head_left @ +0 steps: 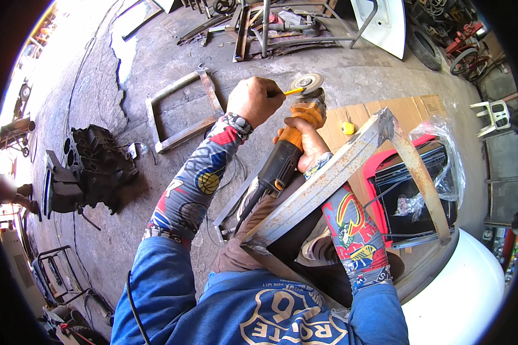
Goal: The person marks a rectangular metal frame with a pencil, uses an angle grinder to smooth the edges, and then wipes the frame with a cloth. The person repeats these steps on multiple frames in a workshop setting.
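My right hand [306, 141] is wrapped round the orange and black body of an angle grinder [281, 158], its head tilted up and away from me. A pale round disc [308, 83] sits on the grinder's head. My left hand [253, 102] is closed in a pinch on a thin yellow stick [294, 91], whose tip reaches the disc's edge; whether it touches I cannot tell. A welded metal frame [322, 175], grey with rust patches, leans across my lap, and my right forearm passes through it.
A second metal frame [186, 133] lies on the concrete beside a dark engine block [95, 167]. On cardboard [408, 109] at right are a yellow tape measure [347, 127] and a red-rimmed dark panel [380, 164] with clear plastic. Scrap metal [250, 43] and a tyre [423, 49] lie farther off.
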The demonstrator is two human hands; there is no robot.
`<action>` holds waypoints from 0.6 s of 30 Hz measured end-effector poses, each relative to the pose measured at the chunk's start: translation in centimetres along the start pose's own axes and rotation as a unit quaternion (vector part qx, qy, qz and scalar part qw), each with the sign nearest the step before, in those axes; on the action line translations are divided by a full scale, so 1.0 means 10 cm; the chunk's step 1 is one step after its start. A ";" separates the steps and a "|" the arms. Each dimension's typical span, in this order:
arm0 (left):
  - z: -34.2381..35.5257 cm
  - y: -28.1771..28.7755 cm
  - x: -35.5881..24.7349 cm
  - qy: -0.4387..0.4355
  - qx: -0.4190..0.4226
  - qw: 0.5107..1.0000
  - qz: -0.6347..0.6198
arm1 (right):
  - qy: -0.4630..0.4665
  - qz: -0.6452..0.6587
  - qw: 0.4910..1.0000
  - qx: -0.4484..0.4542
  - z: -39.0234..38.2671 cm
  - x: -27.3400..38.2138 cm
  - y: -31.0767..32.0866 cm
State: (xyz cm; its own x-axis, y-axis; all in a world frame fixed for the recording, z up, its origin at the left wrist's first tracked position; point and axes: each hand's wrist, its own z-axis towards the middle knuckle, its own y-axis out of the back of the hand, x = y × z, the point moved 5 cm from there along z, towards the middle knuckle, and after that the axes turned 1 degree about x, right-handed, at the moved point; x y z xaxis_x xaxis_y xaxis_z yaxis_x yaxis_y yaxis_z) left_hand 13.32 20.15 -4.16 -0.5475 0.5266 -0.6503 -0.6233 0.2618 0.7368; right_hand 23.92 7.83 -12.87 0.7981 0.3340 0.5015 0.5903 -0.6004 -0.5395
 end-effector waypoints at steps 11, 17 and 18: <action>-0.02 -0.01 -0.01 0.007 -0.011 1.000 -0.003 | -0.004 -0.001 1.000 0.007 -0.02 0.01 -0.01; -0.04 -0.03 -0.02 0.011 -0.014 1.000 -0.005 | 0.005 0.003 1.000 0.005 -0.02 0.01 -0.02; -0.04 -0.02 -0.03 0.008 -0.015 1.000 -0.009 | 0.002 0.004 1.000 0.008 -0.03 0.01 -0.02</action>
State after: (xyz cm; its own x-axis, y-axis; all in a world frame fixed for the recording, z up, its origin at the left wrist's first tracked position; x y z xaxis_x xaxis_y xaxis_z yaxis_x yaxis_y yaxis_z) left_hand 13.39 19.66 -4.19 -0.5454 0.5088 -0.6660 -0.6493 0.2460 0.7197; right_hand 23.82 7.80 -12.53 0.8023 0.3257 0.5003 0.5856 -0.5921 -0.5537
